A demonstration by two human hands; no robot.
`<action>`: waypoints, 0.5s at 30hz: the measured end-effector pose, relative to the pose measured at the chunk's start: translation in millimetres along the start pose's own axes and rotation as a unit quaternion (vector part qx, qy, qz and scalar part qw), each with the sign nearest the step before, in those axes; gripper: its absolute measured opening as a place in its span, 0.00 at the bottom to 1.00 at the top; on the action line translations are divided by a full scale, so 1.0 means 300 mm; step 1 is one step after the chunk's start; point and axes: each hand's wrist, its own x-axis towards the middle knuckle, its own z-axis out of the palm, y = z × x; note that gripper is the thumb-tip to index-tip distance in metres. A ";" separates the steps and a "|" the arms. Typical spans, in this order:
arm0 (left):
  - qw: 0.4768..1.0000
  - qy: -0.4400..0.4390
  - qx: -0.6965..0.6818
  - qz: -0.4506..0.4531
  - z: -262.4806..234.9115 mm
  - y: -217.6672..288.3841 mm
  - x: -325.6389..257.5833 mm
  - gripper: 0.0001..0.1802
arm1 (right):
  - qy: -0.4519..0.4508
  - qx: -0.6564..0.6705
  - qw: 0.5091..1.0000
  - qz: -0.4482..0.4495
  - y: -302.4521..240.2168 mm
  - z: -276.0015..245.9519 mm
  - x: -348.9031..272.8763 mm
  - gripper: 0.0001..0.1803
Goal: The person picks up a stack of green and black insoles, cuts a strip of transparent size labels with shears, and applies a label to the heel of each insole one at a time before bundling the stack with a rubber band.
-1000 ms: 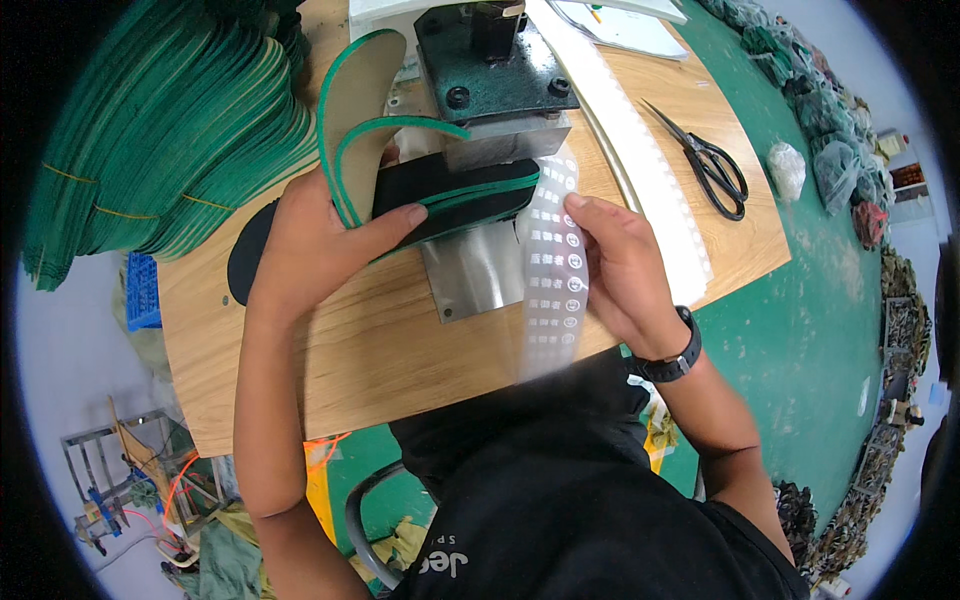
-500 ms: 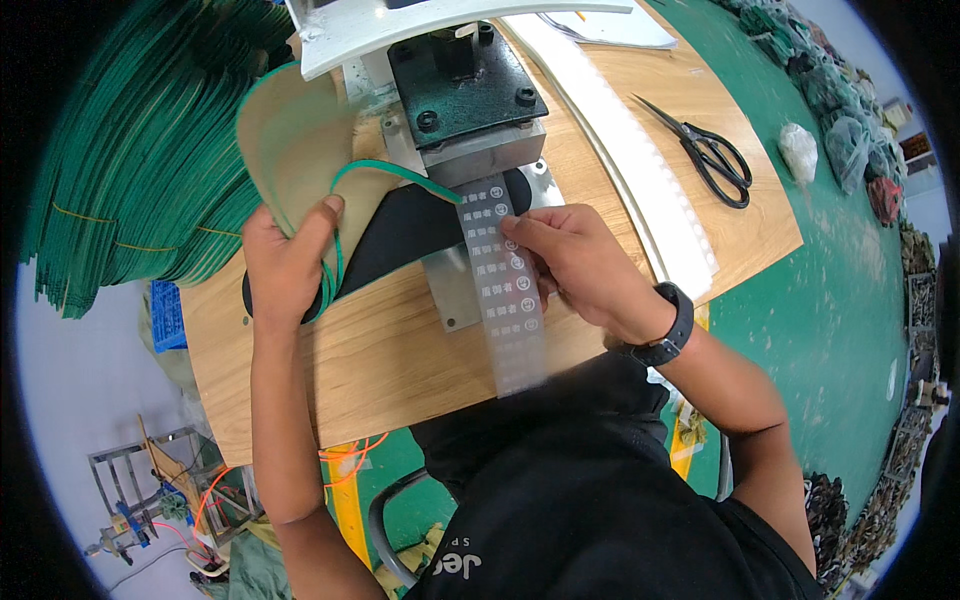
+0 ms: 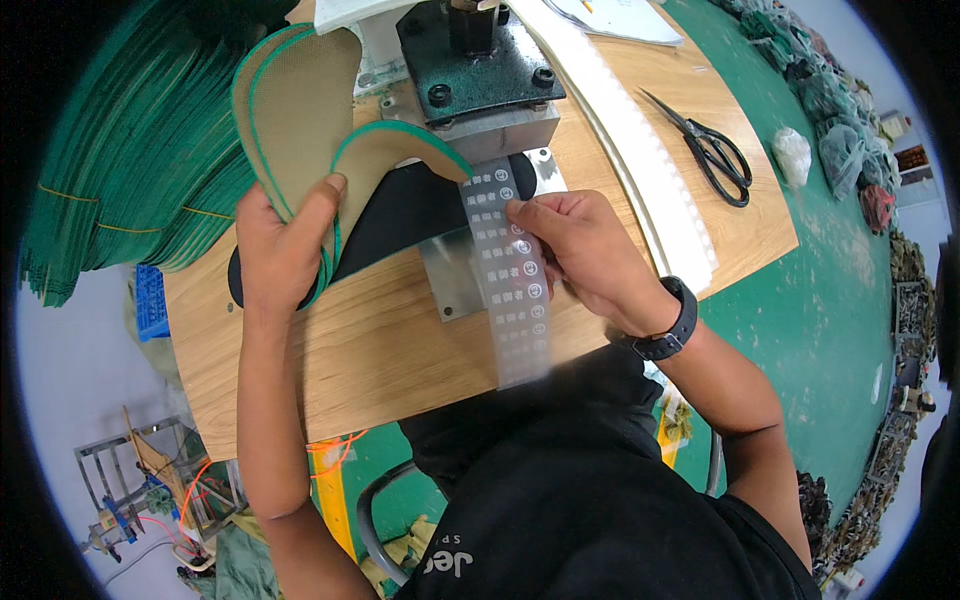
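Hands at the press [image 3: 478,62]: left hand [image 3: 285,245] grips green-edged insoles [image 3: 300,110], right hand [image 3: 580,245] pinches a label strip [image 3: 512,280] over the worktop [image 3: 370,350].

Green-edged insoles [image 3: 300,110] fanned; label strip [image 3: 512,275] flat.
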 end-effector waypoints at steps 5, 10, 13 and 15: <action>0.996 -0.036 0.064 0.053 0.050 0.024 -0.021 0.19 | 0.023 -0.008 1.000 0.011 -0.008 0.017 -0.003 0.17; 0.938 -0.122 0.292 0.142 0.094 0.050 -0.025 0.44 | 0.013 -0.024 1.000 -0.005 -0.006 0.015 -0.006 0.21; 0.934 -0.136 0.309 0.118 0.098 0.045 -0.021 0.52 | 0.010 0.020 1.000 0.002 -0.002 0.005 -0.013 0.23; 0.934 -0.130 0.310 0.119 0.104 0.049 -0.024 0.51 | 0.027 0.043 0.998 0.023 -0.018 0.017 -0.028 0.24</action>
